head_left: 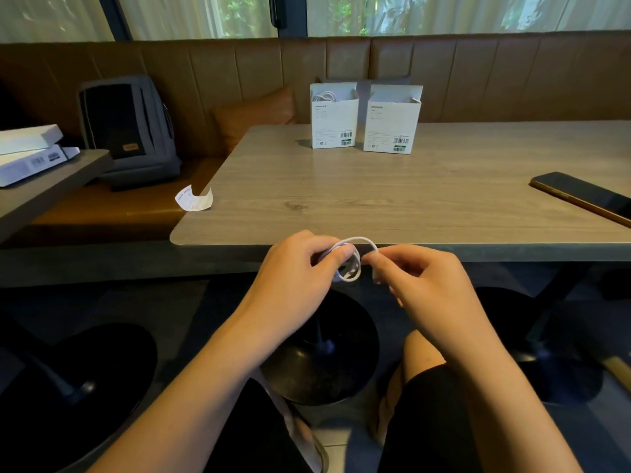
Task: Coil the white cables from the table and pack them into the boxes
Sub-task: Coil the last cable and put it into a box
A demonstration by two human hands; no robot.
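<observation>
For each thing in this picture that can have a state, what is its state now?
Thin white cable: partly coiled, held by both hands in front of the table edge.
Left hand: grips the coil.
Right hand: pinches the cable's end.
Left white cardboard box: open, coiled cable inside.
Right white cardboard box: open, contents hidden.
Black flat phone: screen dark.

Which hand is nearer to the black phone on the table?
Right. The right hand is below and left of the phone, in front of the table edge. The left hand is farther left, holding the cable coil.
</observation>
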